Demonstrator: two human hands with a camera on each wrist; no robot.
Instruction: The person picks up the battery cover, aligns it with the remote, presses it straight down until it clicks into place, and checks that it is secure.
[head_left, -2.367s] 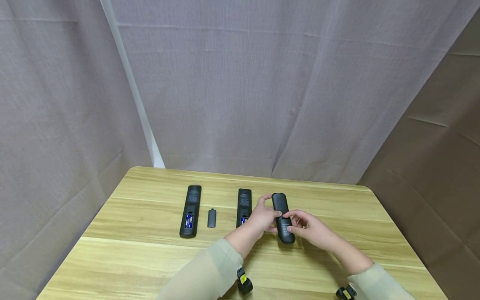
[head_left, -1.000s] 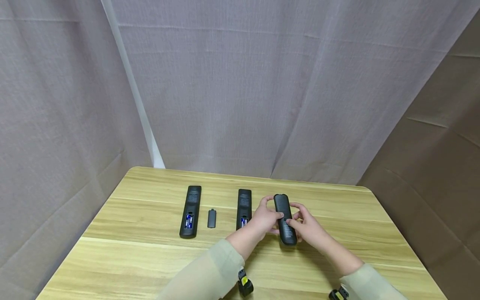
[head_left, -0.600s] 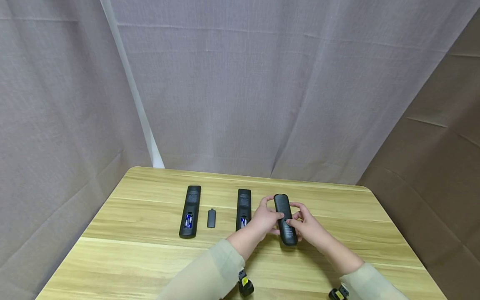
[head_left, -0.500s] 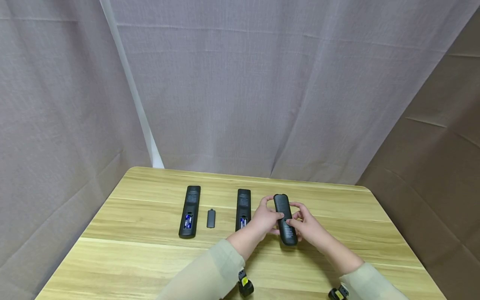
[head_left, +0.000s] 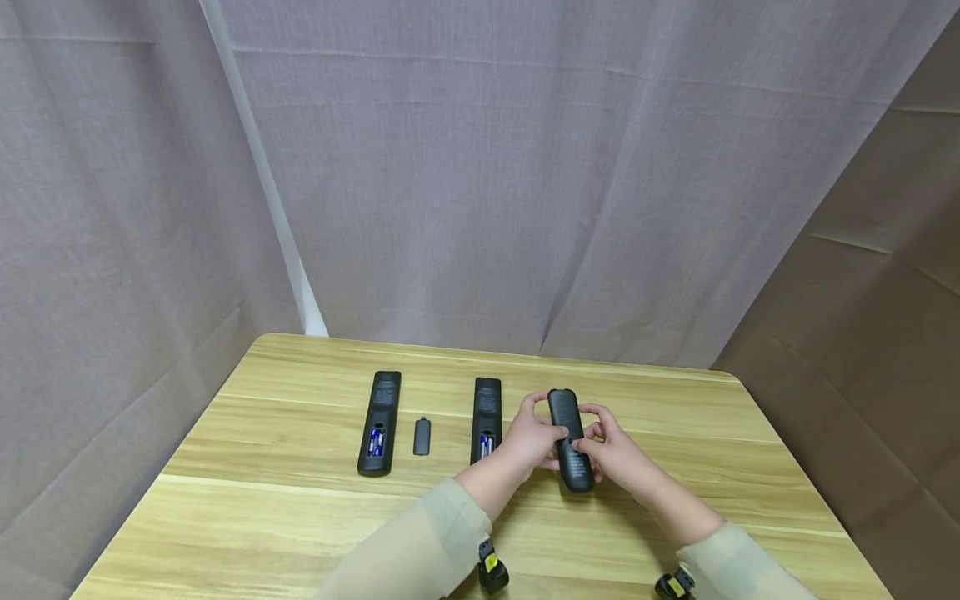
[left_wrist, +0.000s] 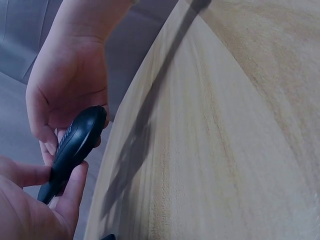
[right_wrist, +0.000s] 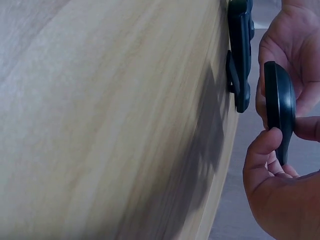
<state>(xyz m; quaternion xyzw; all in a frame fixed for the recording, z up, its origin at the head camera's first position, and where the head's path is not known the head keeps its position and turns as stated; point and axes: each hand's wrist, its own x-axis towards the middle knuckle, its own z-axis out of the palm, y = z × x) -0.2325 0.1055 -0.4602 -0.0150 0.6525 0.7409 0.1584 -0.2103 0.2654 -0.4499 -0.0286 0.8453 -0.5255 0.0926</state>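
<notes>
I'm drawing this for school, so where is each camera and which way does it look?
Head: on the head, facing forward and down at the table; left hand, right hand and sleeves show.
Left wrist: on that wrist, facing the held remote; left hand near, right hand beyond.
Right wrist: on that wrist, facing the held remote; right hand near, left hand beyond.
Wrist views share the held remote and both hands.
</notes>
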